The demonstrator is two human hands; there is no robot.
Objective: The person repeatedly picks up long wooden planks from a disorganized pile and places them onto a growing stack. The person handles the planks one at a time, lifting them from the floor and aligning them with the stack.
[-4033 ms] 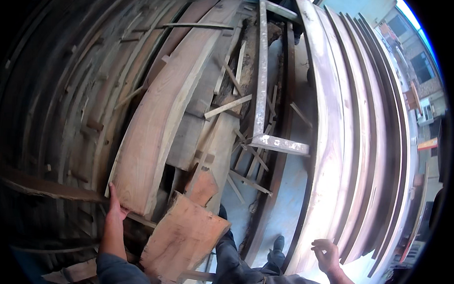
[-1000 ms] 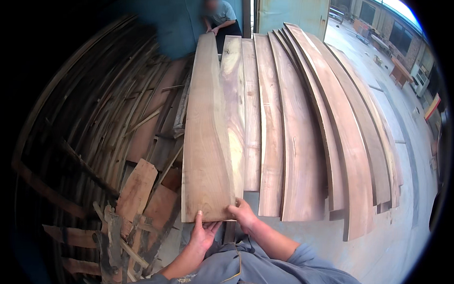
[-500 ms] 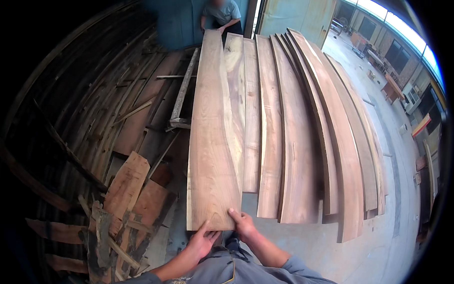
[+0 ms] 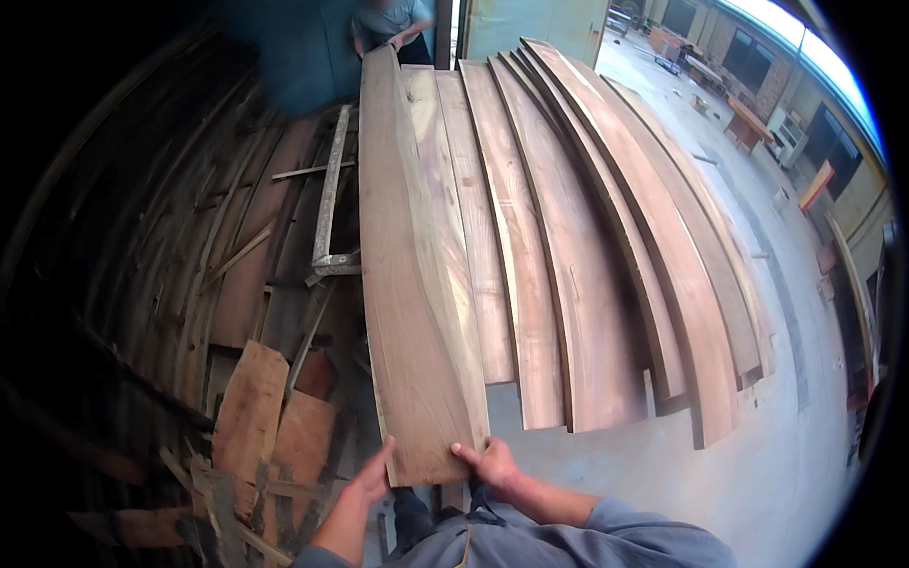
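Note:
A long, wide wooden plank (image 4: 413, 313) stretches away from me, tilted a little, with pale streaked grain along its right side. My left hand (image 4: 372, 473) grips its left edge close to the near end. On the right edge my right hand (image 4: 493, 464) holds on, thumb on the top face and fingers hidden beneath. At the far end a person in a grey shirt (image 4: 389, 19) has hands on the same plank. Several more planks (image 4: 583, 319) lie side by side to its right, some overlapping.
Left of the plank stands a whitish metal frame (image 4: 330, 190). Stacked long boards (image 4: 244, 287) fill the dark left side, with offcuts (image 4: 250, 407) piled near my left arm. A concrete floor (image 4: 770, 435) runs along the right, past a distant wooden table (image 4: 747, 124).
The plank's near end has come closer to me and tilted, its right side lower or turned. My left hand has shifted from the end to the left edge. The far person has raised their end.

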